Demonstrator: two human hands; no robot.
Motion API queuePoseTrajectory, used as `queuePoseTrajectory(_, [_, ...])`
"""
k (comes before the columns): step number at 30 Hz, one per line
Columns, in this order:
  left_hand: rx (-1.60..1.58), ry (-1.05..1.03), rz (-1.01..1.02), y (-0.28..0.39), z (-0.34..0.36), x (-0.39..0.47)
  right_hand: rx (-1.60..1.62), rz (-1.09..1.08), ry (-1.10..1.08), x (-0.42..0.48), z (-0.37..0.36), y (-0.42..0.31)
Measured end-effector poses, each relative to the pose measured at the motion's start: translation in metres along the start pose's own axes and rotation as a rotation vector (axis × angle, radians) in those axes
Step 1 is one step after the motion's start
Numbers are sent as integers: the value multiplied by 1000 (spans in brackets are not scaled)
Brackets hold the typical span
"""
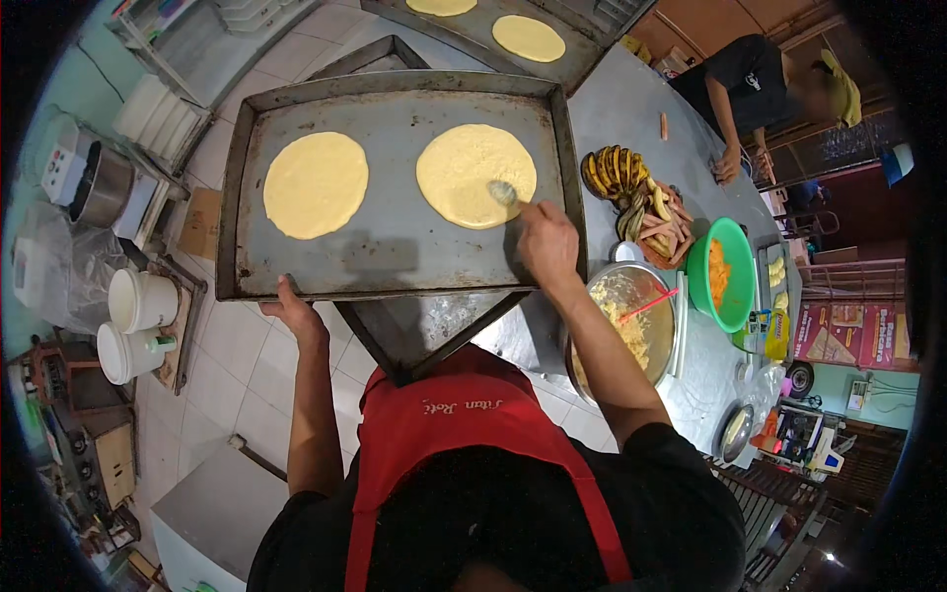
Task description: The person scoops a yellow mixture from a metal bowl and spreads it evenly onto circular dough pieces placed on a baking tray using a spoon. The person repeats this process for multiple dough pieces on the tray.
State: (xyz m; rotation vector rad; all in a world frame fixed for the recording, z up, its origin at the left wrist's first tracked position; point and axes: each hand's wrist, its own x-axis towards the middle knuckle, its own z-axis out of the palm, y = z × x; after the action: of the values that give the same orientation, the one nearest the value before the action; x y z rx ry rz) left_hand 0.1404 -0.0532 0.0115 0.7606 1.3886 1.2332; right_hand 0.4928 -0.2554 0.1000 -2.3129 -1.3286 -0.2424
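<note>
My left hand [297, 314] grips the near left edge of a deep metal baking tray [355, 268], thumb up against its wall. Two flat rounds of pale yellow dough lie apart on the tray: a left dough round [316, 185] and a right dough round [466, 166]. In my right hand [549, 240] is a spoon [502, 193], mostly covered by my fingers. Its bowl touches or hovers just over the right round, whose surface looks rougher there. Beneath the tray, the corner of another metal tray [414, 333] points towards my red apron [459, 399].
On the metal table [621, 96] to the right are bananas [614, 172], a metal bowl [658, 355] of pale yellow mixture and a green basin [742, 274] with orange food. Across it stands another person [747, 81]. Farther ahead, another tray [473, 33] holds dough rounds. White buckets [144, 300] stand left.
</note>
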Motion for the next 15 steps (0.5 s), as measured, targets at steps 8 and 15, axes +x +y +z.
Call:
queuePoseTrajectory(8, [-14,-11,-4,-1,-3,2,-18,44,80,59,23,37])
queuePoseTrajectory(15, [-5,-37,74,-22,-9,19,-82,82,79,70,28,52])
